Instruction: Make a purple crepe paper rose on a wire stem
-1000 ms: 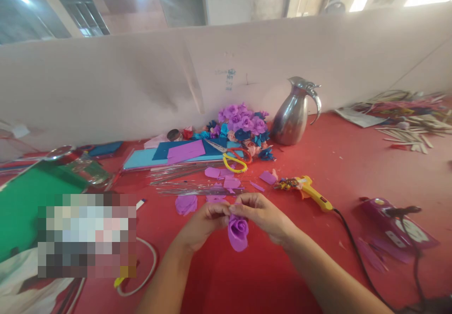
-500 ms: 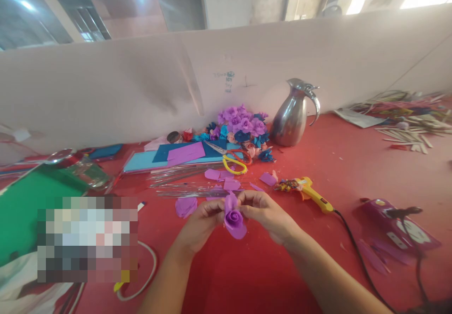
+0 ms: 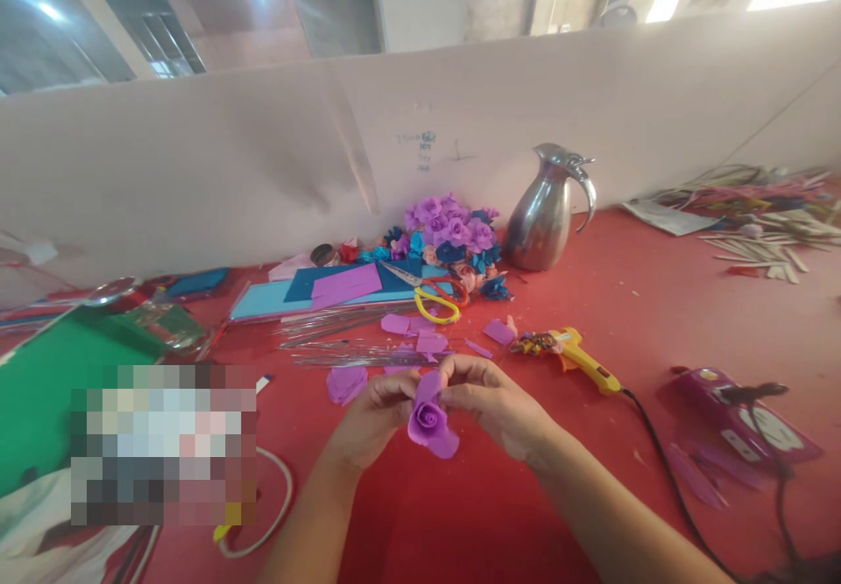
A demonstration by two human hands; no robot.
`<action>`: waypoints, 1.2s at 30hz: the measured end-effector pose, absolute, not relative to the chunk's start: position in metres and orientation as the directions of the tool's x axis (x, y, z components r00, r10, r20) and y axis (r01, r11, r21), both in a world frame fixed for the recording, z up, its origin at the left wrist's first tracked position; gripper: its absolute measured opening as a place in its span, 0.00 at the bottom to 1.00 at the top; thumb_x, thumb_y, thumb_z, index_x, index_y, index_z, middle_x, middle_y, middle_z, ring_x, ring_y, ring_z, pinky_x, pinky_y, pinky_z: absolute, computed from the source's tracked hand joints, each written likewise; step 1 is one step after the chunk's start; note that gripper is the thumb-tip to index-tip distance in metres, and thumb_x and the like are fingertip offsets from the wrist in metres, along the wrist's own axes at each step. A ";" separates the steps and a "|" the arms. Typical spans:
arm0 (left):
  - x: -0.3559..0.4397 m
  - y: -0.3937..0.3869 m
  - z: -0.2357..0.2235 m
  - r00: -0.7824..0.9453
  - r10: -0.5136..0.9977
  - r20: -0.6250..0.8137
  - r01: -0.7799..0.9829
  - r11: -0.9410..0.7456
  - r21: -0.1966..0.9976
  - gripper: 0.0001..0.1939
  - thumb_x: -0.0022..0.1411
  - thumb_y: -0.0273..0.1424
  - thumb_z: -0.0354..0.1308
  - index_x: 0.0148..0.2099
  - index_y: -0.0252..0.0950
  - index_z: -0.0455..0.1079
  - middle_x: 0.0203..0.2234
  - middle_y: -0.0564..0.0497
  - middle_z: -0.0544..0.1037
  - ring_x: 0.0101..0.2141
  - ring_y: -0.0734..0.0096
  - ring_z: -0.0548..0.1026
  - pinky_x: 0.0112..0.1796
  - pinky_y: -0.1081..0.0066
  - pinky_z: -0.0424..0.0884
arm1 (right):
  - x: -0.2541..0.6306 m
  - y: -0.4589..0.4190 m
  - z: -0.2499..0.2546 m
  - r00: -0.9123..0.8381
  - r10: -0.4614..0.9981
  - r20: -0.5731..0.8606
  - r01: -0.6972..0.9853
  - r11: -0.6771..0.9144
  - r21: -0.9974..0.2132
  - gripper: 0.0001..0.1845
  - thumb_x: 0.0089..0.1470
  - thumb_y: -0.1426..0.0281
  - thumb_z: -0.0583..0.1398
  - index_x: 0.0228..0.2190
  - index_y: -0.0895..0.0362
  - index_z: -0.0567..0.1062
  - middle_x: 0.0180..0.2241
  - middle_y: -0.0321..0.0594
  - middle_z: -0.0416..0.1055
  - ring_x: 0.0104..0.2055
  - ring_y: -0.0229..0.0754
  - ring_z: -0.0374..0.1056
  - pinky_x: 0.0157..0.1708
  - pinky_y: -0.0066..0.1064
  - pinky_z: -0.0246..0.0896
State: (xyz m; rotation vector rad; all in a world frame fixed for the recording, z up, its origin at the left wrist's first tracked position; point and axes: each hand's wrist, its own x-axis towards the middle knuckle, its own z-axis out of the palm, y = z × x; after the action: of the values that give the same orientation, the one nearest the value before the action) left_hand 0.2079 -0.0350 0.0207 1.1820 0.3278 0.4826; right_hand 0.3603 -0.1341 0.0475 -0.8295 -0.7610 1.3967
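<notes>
Both my hands meet over the red table [image 3: 657, 304] on a purple foam rose [image 3: 428, 419]. My left hand [image 3: 371, 418] pinches the rose from the left side. My right hand [image 3: 492, 404] curls its fingers over the top petal from the right. The rose's spiral centre faces me. Just beyond my hands lie loose purple petals [image 3: 346, 383] and a bundle of thin wire stems [image 3: 355, 358].
A yellow glue gun [image 3: 578, 356] with a black cord lies to the right. Scissors [image 3: 437, 295] rest on foam sheets [image 3: 328, 291] beside a pile of finished flowers [image 3: 453, 234] and a steel jug [image 3: 545, 212]. A purple power strip [image 3: 742, 418] sits far right, a green sheet [image 3: 59, 383] far left.
The rose has turned in my fingers so its centre now faces me, and it sits a little to the left. My right fingers have shifted over the top petal.
</notes>
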 end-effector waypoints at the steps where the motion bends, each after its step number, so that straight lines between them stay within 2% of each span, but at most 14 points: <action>1: 0.208 -0.035 0.021 0.857 0.515 0.011 -0.182 0.283 0.942 0.06 0.50 0.32 0.66 0.27 0.35 0.76 0.26 0.51 0.74 0.29 0.71 0.71 0.33 0.71 0.66 | 0.361 -0.134 0.048 0.032 0.999 -0.030 -0.519 -0.009 -0.855 0.07 0.44 0.68 0.65 0.26 0.58 0.73 0.24 0.34 0.69 0.28 0.35 0.64 0.33 0.28 0.57; 4: 0.208 -0.036 0.024 0.869 0.494 -0.004 -0.139 0.252 0.958 0.07 0.50 0.33 0.66 0.26 0.35 0.76 0.26 0.50 0.75 0.30 0.69 0.71 0.35 0.70 0.66 | 0.363 -0.135 0.048 0.024 0.998 -0.052 -0.466 -0.035 -0.884 0.08 0.46 0.66 0.64 0.26 0.58 0.73 0.24 0.34 0.69 0.28 0.35 0.63 0.32 0.28 0.56; 7: 0.210 -0.038 0.028 0.879 0.475 -0.043 -0.090 0.254 0.963 0.07 0.50 0.33 0.66 0.26 0.35 0.77 0.24 0.52 0.73 0.28 0.73 0.70 0.33 0.72 0.65 | 0.364 -0.135 0.049 0.026 0.998 -0.062 -0.405 -0.046 -0.913 0.09 0.45 0.65 0.66 0.25 0.59 0.74 0.23 0.33 0.69 0.27 0.34 0.63 0.33 0.28 0.56; 15: 0.212 -0.041 0.031 0.889 0.440 -0.126 0.009 0.259 0.966 0.08 0.50 0.34 0.66 0.25 0.34 0.76 0.22 0.52 0.73 0.26 0.74 0.69 0.33 0.72 0.64 | 0.362 -0.136 0.049 0.001 1.000 -0.016 -0.422 -0.014 -0.906 0.10 0.46 0.65 0.66 0.27 0.59 0.74 0.24 0.34 0.71 0.25 0.33 0.63 0.29 0.27 0.56; 19: 0.212 -0.041 0.029 0.897 0.429 -0.106 -0.007 0.255 0.967 0.10 0.50 0.36 0.66 0.27 0.34 0.77 0.23 0.51 0.74 0.27 0.72 0.69 0.35 0.70 0.65 | 0.363 -0.136 0.046 -0.010 1.000 -0.008 -0.467 -0.011 -0.884 0.09 0.48 0.67 0.65 0.32 0.58 0.74 0.25 0.36 0.73 0.26 0.34 0.65 0.29 0.27 0.57; 22: 0.214 -0.041 0.028 0.885 0.459 -0.078 -0.045 0.252 0.967 0.09 0.50 0.36 0.66 0.27 0.34 0.77 0.24 0.51 0.74 0.29 0.70 0.70 0.37 0.68 0.65 | 0.363 -0.134 0.045 0.064 0.998 -0.026 -0.516 0.011 -0.856 0.11 0.51 0.66 0.64 0.37 0.57 0.74 0.27 0.36 0.74 0.27 0.34 0.66 0.31 0.27 0.58; 25: 0.215 -0.042 0.027 0.844 0.533 -0.057 -0.111 0.279 0.954 0.09 0.49 0.36 0.66 0.28 0.35 0.77 0.23 0.51 0.74 0.28 0.71 0.69 0.35 0.68 0.65 | 0.362 -0.132 0.045 0.136 0.990 -0.025 -0.582 0.059 -0.811 0.13 0.53 0.63 0.62 0.39 0.56 0.74 0.30 0.38 0.75 0.28 0.35 0.67 0.31 0.28 0.58; 28: 0.215 -0.042 0.026 0.794 0.607 -0.042 -0.177 0.295 0.939 0.09 0.49 0.36 0.67 0.26 0.35 0.76 0.23 0.53 0.72 0.27 0.74 0.66 0.33 0.71 0.64 | 0.361 -0.130 0.045 0.169 0.986 -0.005 -0.602 0.099 -0.792 0.13 0.54 0.61 0.61 0.37 0.56 0.75 0.31 0.40 0.75 0.30 0.37 0.67 0.32 0.29 0.59; 30: 0.215 -0.042 0.026 0.780 0.625 -0.038 -0.186 0.289 0.939 0.10 0.48 0.36 0.67 0.25 0.35 0.75 0.23 0.53 0.71 0.27 0.74 0.65 0.32 0.72 0.63 | 0.361 -0.130 0.046 0.171 0.985 0.002 -0.558 0.099 -0.824 0.11 0.53 0.62 0.61 0.34 0.57 0.75 0.29 0.38 0.73 0.29 0.36 0.66 0.31 0.27 0.57; 36: 0.213 -0.040 0.024 0.817 0.574 -0.054 -0.121 0.262 0.957 0.11 0.47 0.37 0.68 0.25 0.35 0.76 0.22 0.52 0.71 0.26 0.73 0.67 0.31 0.72 0.63 | 0.363 -0.135 0.049 0.076 0.997 -0.008 -0.387 0.022 -0.922 0.10 0.48 0.64 0.65 0.28 0.58 0.76 0.25 0.34 0.70 0.28 0.33 0.62 0.31 0.26 0.54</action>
State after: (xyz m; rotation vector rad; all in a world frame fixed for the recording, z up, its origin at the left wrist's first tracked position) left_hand 0.2130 -0.0396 0.0242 1.2234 0.4354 0.4905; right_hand 0.3631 -0.1348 0.0492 -0.9425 -0.8623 1.3115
